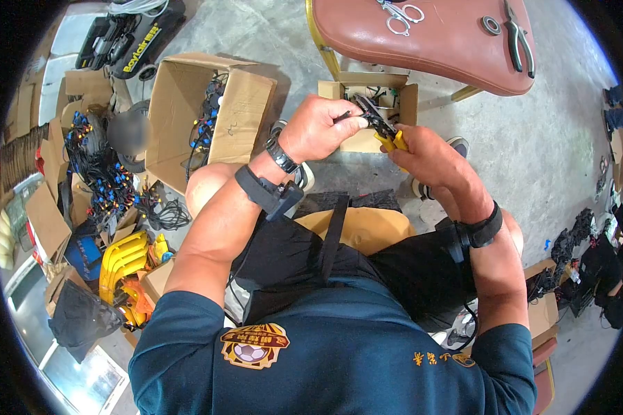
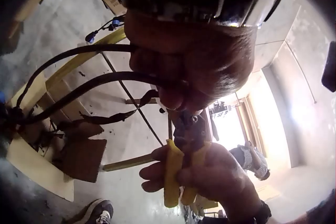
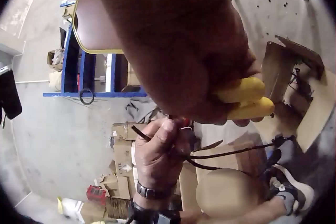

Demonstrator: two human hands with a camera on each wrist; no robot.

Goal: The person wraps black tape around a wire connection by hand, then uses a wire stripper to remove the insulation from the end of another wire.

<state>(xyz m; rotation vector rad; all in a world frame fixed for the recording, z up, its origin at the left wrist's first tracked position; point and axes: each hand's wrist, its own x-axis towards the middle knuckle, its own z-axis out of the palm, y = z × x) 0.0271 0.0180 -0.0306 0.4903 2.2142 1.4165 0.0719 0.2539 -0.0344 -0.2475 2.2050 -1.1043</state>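
My left hand (image 1: pixel 322 130) pinches a dark cable (image 2: pixel 79 50) between thumb and fingers, with a short end of it sticking out past the thumb. Two strands of that cable loop away from the fist in the left wrist view. In my right hand (image 1: pixel 428 156) is a pair of pliers (image 1: pixel 392 141) with yellow handles, gripped by the fingers. Their dark head points toward the left fingertips and meets them closely; the exact spot where it meets the cable is hidden by the fingers. Both hands are over a small open cardboard box (image 1: pixel 409 104) holding dark pieces.
A brown chair seat (image 1: pixel 422 48) ahead carries folding scissors (image 1: pixel 399 19), a bearing ring (image 1: pixel 491 25) and dark-handled pliers (image 1: pixel 518 45). At left stand a large cardboard box (image 1: pixel 246 114) with cables, a heap of connectors (image 1: pixel 100 162) and yellow plastic parts (image 1: pixel 123 266).
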